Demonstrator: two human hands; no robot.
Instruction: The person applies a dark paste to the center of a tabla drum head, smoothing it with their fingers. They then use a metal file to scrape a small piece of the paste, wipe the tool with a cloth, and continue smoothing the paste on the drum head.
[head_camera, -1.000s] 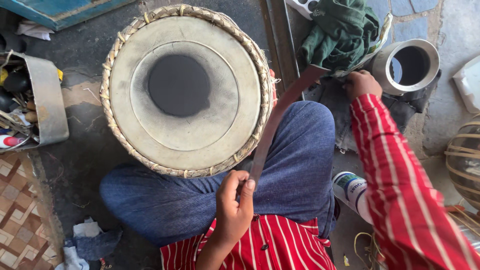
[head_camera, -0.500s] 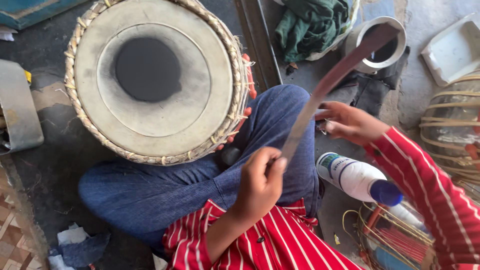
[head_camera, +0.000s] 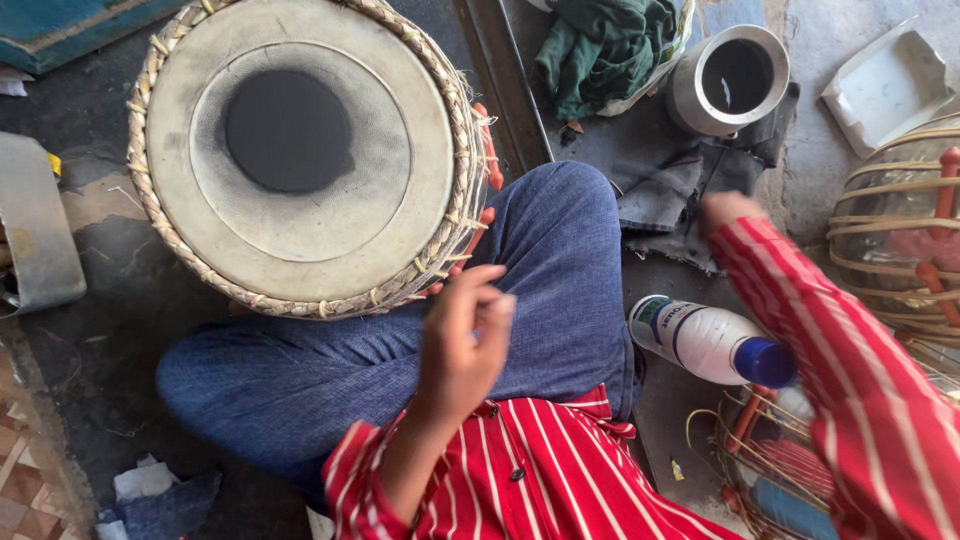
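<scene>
A round drum (head_camera: 300, 150) with a pale skin, a black centre patch and a woven straw-coloured rim rests against my blue-trousered knee (head_camera: 560, 260). My left hand (head_camera: 465, 340) hovers over my thigh just below the drum's rim, blurred, its fingers curled in with nothing visible in them. My right hand (head_camera: 725, 210), at the end of a red-striped sleeve, reaches out to the right and lies at a crumpled dark grey cloth (head_camera: 660, 200) on the floor. Its fingers are hidden by blur. No strap shows in either hand.
A white bottle with a blue cap (head_camera: 710, 345) lies by my right hip. A metal cup (head_camera: 730, 80), a green cloth (head_camera: 600, 50) and a white tray (head_camera: 890, 85) sit at the back right. Another strapped drum (head_camera: 900, 250) stands at the right edge, a wire basket (head_camera: 780, 460) below it.
The brown strap stretched between my hands is gone from view. My right hand has swung out to the grey cloth, and my left hand has dropped over my thigh.
</scene>
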